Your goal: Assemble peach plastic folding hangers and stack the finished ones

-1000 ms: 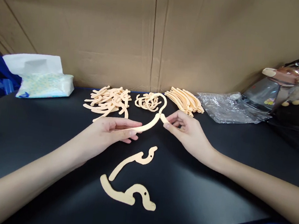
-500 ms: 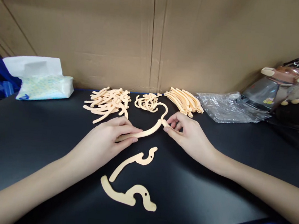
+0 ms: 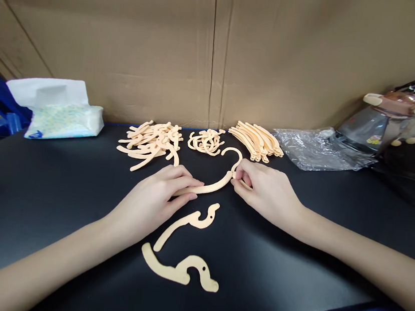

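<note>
Hanger (image 3: 213,188) held between left grip (image 3: 161,190) and right grip (image 3: 269,192)

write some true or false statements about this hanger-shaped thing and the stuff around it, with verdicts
1. The left hand holds a long curved piece. True.
2. The right hand lies flat. False: the right hand pinches a mostly hidden piece beside the hook.
3. Three piles of pale parts lie beyond the hands. True.
4. The tissue pack sits at the far right. False: the tissue pack is at the left.
5. Two pale shapes lie nearer the camera than the piles. True.
</note>
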